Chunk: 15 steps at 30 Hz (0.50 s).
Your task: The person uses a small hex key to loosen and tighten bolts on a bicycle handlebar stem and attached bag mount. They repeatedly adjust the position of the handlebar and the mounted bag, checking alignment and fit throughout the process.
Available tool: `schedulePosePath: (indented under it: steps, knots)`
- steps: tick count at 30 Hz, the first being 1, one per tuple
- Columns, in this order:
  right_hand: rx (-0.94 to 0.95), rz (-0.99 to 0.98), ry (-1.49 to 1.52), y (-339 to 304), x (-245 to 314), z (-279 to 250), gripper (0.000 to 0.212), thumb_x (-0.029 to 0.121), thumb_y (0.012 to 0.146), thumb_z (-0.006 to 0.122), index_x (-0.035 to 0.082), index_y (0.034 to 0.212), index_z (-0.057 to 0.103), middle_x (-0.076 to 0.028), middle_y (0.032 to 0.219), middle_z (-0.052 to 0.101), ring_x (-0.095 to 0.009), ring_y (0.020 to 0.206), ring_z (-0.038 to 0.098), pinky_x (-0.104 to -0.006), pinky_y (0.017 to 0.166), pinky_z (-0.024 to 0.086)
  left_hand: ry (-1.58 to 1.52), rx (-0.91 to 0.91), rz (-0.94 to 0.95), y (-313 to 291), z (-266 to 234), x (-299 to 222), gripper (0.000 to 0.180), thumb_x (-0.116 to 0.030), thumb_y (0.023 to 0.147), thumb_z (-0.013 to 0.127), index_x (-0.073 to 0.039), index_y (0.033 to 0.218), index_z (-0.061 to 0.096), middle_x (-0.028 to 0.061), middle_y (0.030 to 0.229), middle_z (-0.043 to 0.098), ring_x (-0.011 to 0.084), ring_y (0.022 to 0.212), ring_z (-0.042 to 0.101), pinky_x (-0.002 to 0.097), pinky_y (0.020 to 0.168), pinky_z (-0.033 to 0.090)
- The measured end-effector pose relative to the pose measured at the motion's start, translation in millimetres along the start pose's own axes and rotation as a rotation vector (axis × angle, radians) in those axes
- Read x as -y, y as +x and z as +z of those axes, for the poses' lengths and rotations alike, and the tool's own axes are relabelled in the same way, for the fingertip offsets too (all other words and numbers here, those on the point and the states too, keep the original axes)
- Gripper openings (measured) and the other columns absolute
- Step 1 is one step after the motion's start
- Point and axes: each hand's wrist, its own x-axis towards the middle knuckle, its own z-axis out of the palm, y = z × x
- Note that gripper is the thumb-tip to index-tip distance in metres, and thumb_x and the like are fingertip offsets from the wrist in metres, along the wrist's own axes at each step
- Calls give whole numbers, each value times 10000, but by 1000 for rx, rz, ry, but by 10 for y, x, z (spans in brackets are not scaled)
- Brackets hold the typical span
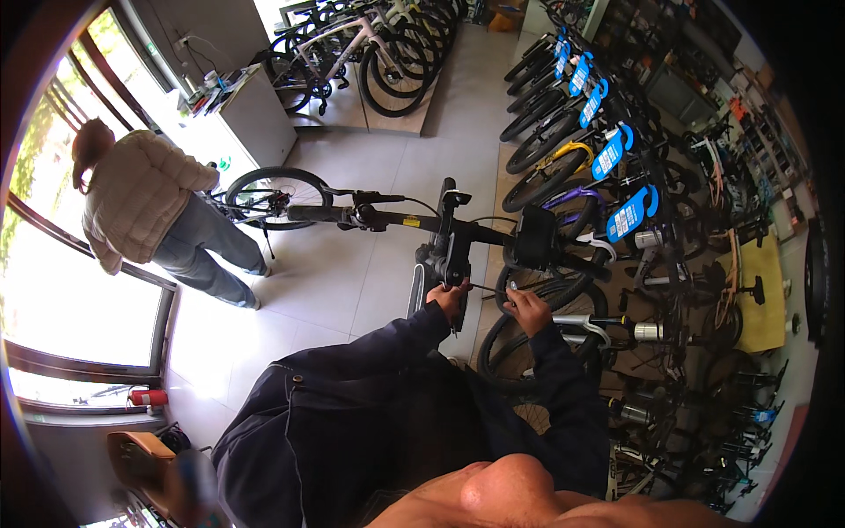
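A black bicycle handlebar stretches across the middle in front of me, with its stem pointing toward me. My left hand is closed at the near end of the stem, thumb and fingers pressed together there. What they pinch is too small to make out. My right hand, a little to the right, is closed around one end of a thin dark rod. The rod runs toward my left fingertips and looks like a hex key. A black box-like unit is mounted on the right half of the handlebar.
Several bicycles with blue tags stand in a row close on the right. More bicycles occupy a platform at the back. A person in a light puffy jacket stands left, by a white counter. A fire extinguisher is near the window.
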Motion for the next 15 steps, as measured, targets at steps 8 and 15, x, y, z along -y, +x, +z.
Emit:
schedulePosePath:
  steps: [8, 15]
  knots:
    - [37, 190, 241, 27, -54, 72, 265, 169, 934, 760, 80, 1179, 713, -124, 967, 744, -277, 853, 737, -371, 717, 588, 342, 235, 353, -770, -1154, -964, 312, -286, 1058, 599, -10, 1106, 735, 56, 879, 734, 103, 764, 631, 293, 676, 512]
    - [48, 167, 152, 77, -49, 44, 267, 143, 869, 809, 86, 1112, 713, -100, 886, 729, -293, 805, 715, -387, 687, 575, 1181, -752, 1420, -680, -2083, -2591, 210, -231, 1004, 613, -76, 899, 708, 111, 855, 722, 329, 758, 682, 430, 715, 545]
